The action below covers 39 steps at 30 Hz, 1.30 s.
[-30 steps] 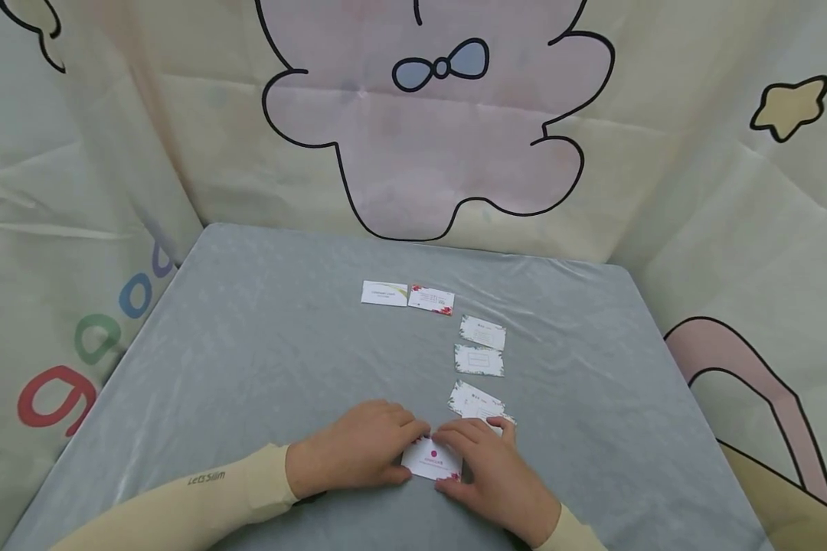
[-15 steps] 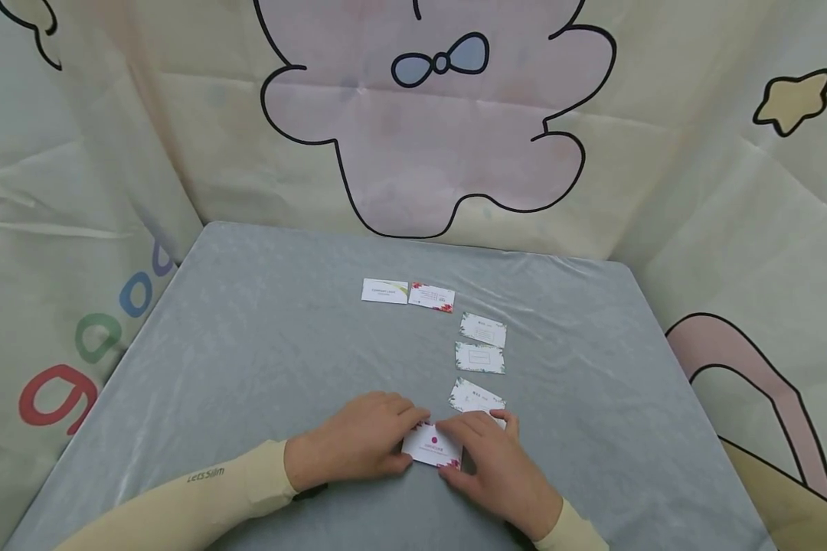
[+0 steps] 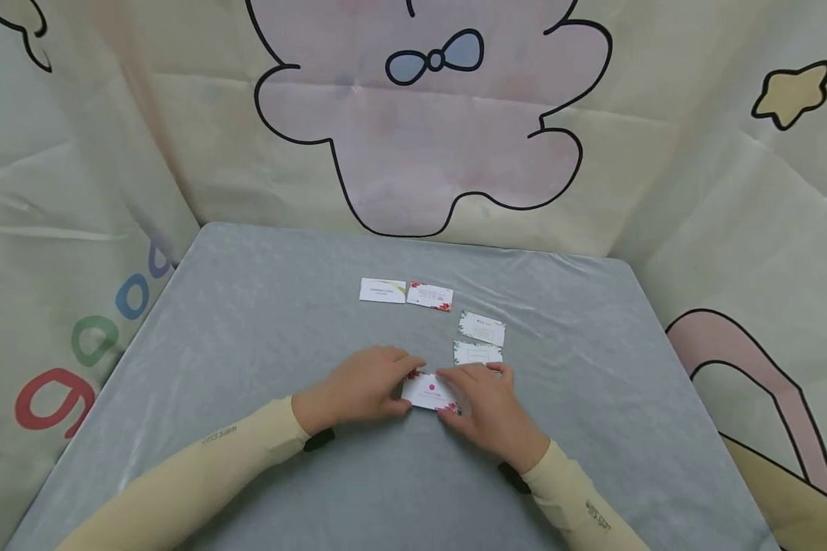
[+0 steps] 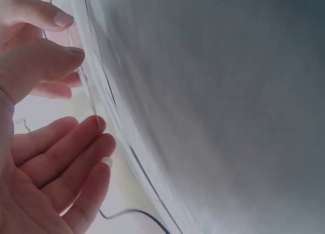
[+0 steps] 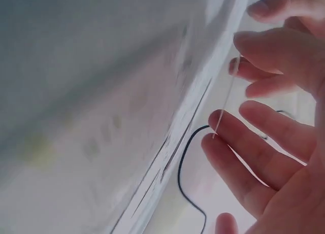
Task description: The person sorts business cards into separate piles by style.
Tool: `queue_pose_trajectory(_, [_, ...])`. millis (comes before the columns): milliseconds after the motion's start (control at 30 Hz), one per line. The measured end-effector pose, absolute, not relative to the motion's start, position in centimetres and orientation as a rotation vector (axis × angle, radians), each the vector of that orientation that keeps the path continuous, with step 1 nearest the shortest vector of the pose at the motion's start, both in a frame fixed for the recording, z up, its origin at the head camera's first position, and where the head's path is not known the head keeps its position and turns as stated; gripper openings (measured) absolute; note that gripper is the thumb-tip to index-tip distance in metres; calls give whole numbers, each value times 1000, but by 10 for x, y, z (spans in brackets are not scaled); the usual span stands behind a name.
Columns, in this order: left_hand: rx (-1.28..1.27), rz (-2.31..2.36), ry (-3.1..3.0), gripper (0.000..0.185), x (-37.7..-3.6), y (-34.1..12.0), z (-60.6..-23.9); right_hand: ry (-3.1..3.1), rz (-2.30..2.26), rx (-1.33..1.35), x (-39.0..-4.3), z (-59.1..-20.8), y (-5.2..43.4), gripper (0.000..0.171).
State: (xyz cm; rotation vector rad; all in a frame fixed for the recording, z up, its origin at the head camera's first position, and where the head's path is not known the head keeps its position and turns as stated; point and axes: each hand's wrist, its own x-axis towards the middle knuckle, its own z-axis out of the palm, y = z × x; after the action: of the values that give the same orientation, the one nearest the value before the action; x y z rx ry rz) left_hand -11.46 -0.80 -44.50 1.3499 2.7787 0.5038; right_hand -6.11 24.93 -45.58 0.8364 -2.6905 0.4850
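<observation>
A white business card (image 3: 429, 392) with a pink dot and red floral corners is held between both hands in the head view. My left hand (image 3: 360, 389) pinches its left edge, thumb at the near side and fingers at the far side. The right hand (image 3: 492, 413) grips its right edge the same way. Seen edge-on in the right wrist view, the card (image 5: 226, 94) is a thin pale line from thumb to fingertips. Just beyond lies a green-leaf business card (image 3: 477, 353), its near edge partly covered by the right hand. Another leaf-patterned card (image 3: 482, 328) lies behind that.
Farther back on the grey cloth-covered table (image 3: 282, 306), a white card with a yellow-green curve (image 3: 382, 291) lies beside a red-flowered card (image 3: 430, 296). Printed fabric (image 3: 427, 153) walls the table's back and both sides.
Both hands have moved forward, away from the body, carrying the red-flowered card between them. The nearest leaf-patterned card, visible earlier, is now hidden behind the hands and held card.
</observation>
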Motion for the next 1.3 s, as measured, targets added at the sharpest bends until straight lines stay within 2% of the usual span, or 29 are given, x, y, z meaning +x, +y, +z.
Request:
queue_pose_trajectory(333, [1124, 469, 2790, 61, -210, 7, -439, -2908, 546, 708, -152, -450, 251, 54])
queue_pose_trajectory(667, [957, 531, 2813, 56, -265, 19, -441, -3011, 638, 561, -223, -456, 251, 54])
queue_pose_trajectory(867, [914, 533, 2790, 61, -280, 23, -444, -3060, 717, 504, -240, -461, 254, 55])
queue_pose_trajectory(1300, [891, 525, 2776, 55, -287, 22, -455, -3102, 719, 468, -245, -458, 253, 54])
